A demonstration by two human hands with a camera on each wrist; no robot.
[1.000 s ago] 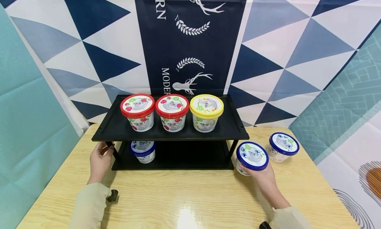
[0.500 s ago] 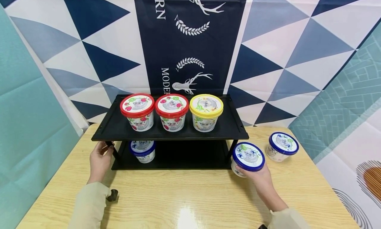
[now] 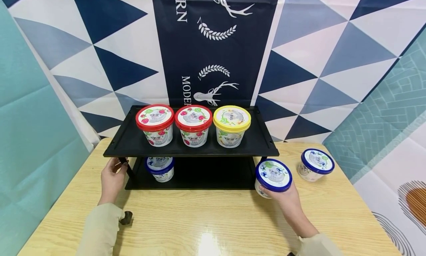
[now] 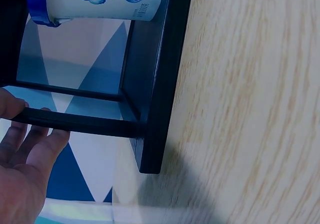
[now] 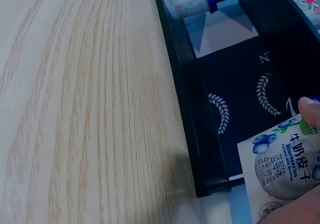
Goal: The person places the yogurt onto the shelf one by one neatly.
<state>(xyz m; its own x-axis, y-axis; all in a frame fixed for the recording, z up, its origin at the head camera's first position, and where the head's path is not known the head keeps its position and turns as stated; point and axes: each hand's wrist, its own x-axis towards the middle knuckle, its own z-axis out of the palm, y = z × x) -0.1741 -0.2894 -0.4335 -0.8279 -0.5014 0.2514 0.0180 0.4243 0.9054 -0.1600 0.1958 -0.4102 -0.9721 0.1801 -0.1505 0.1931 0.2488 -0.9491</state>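
Observation:
My right hand (image 3: 287, 197) grips a blue-lidded blueberry milk tub (image 3: 273, 175) by its side, in front of the right end of the black two-tier shelf (image 3: 191, 152). The same tub (image 5: 280, 164) shows its blueberry label in the right wrist view. At the shelf's left end, my left hand (image 3: 112, 177) pinches the front left post (image 4: 80, 122) between thumb and fingers. Another blue-lidded tub (image 3: 160, 169) stands on the lower tier near that post, its top partly hidden by the upper tier.
Two red-lidded tubs (image 3: 155, 125) (image 3: 193, 126) and a yellow-lidded tub (image 3: 231, 126) stand in a row on the upper tier. Another blue-lidded tub (image 3: 316, 165) is on the wooden table (image 3: 186, 222), right of the shelf. Patterned cloth (image 3: 213, 49) hangs behind.
My right hand has carried the blue-lidded tub a short way left, closer to the shelf's right post. My left hand has stayed on the left post.

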